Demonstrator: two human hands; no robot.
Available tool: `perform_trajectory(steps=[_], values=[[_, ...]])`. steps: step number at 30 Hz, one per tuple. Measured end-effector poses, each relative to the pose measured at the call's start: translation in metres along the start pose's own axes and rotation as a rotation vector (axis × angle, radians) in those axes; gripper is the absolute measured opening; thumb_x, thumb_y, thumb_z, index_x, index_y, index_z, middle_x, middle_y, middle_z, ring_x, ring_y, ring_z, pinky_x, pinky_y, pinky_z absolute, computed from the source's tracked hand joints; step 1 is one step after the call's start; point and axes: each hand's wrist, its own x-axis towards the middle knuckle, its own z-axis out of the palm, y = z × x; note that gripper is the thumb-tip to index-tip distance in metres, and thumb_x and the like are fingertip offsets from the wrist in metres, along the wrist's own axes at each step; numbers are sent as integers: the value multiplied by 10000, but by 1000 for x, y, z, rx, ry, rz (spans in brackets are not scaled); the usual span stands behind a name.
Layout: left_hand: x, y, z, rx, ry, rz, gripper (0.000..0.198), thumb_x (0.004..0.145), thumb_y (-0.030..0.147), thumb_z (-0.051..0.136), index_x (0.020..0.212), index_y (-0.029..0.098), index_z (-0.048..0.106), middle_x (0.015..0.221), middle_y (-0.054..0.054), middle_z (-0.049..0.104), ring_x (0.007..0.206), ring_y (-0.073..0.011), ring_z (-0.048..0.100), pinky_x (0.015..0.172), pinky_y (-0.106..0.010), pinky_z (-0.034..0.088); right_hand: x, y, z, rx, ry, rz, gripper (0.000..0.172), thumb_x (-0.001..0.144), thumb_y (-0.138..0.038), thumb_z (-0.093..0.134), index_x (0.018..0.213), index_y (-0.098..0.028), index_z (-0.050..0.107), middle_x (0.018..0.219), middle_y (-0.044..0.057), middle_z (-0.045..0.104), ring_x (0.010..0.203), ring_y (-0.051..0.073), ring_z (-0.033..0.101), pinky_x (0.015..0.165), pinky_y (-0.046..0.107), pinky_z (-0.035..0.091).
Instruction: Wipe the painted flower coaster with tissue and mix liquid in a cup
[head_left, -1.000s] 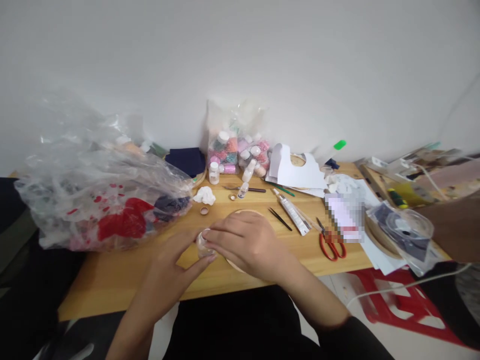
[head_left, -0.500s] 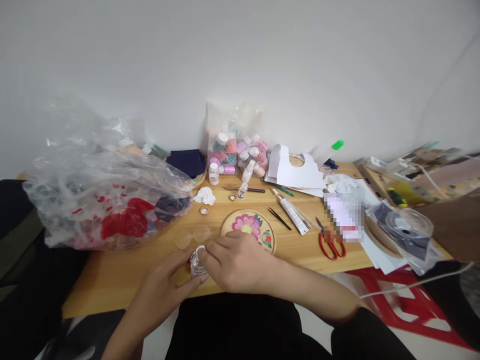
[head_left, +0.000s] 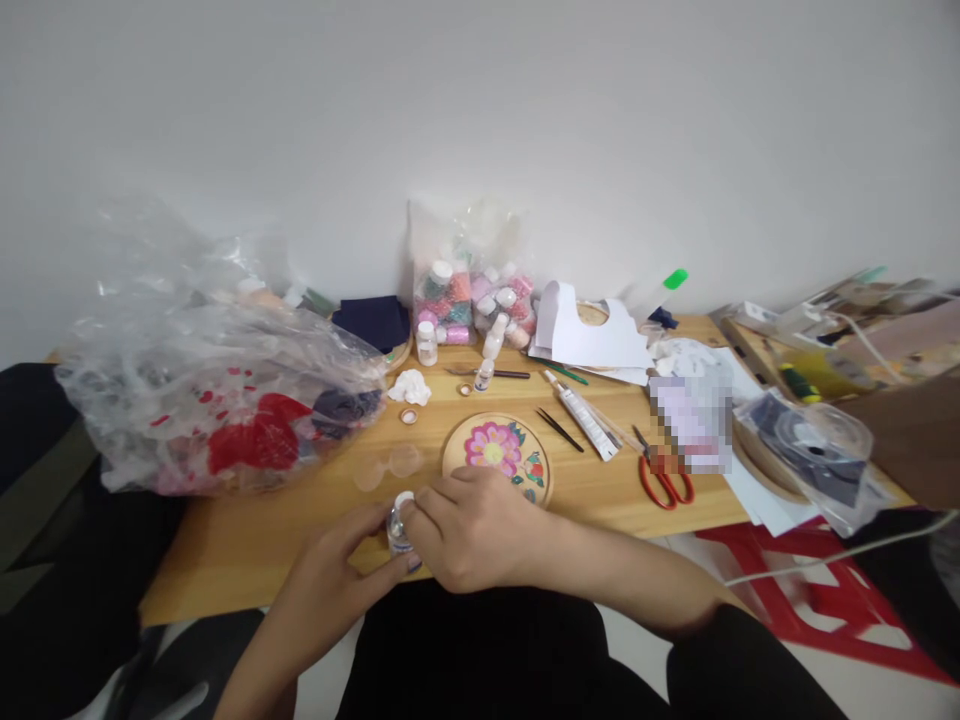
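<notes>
Head cam: my L hand (head_left: 339, 568) holds clear, round, white-topped glass/plastic btl (head_left: 399, 535).
R hand (head_left: 476, 530) fingers bunched on btl's top; round, pink-flowered wooden disc (head_left: 491, 450) at btl's 2 o'clock.

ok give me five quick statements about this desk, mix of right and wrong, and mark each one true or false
The left hand is holding a small bottle. True.
The right hand is gripping the scissors. False: the right hand is at the top of the small bottle, and the scissors lie on the table.
A pink flower with a yellow centre shows on the round board. True.
The tweezers lie to the left of the round board. False: the tweezers lie to its right.
The scissors have blue handles. False: their handles are red-orange.
</notes>
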Motion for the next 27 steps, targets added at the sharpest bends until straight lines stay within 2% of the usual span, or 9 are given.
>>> perform_trajectory(steps=[5, 8, 12, 19, 24, 27], values=[[0, 3, 2, 4, -4, 23, 134, 722, 287, 639, 790, 220, 732, 730, 8, 742, 677, -200, 689, 654, -280, 563, -2, 1, -3, -25, 5, -11, 219, 824, -50, 498, 646, -174, 530, 543, -7, 566, 451, 118, 506, 459, 271, 329], [1, 4, 3, 25, -12, 38, 124, 728, 284, 638, 790, 224, 728, 776, -2, 762, 742, -218, 720, 680, -290, 572, -3, 1, -6, -43, -8, -13, 207, 819, -52, 515, 656, -178, 518, 542, -19, 543, 461, 112, 503, 477, 274, 333], [1, 5, 3, 10, 1, 40, 192, 715, 280, 647, 871, 232, 750, 827, -15, 784, 775, -225, 733, 721, -306, 583, -3, 2, -9, 16, -15, 12, 202, 825, -65, 528, 656, -175, 536, 548, -20, 550, 477, 114, 501, 480, 286, 326], [1, 4, 2, 9, 15, 25, 137, 714, 304, 654, 795, 228, 734, 741, -4, 749, 674, -206, 681, 666, -296, 572, -7, 4, -12, 61, -122, 37, 187, 901, -122, 523, 730, -166, 584, 604, -17, 608, 516, 128, 537, 494, 294, 361], [2, 6, 3, 26, 0, 21, 151, 743, 308, 634, 817, 225, 736, 737, 8, 732, 664, -191, 667, 655, -275, 557, -7, 3, -10, 51, -140, 38, 189, 907, -101, 487, 756, -150, 590, 611, 7, 630, 514, 139, 565, 477, 299, 370], [3, 8, 3, 48, 8, 13, 138, 728, 311, 627, 774, 225, 725, 690, 18, 706, 635, -187, 648, 633, -270, 543, -6, 2, -8, 27, -206, 37, 186, 890, -80, 485, 745, -159, 571, 618, 23, 643, 510, 147, 572, 468, 300, 368]])
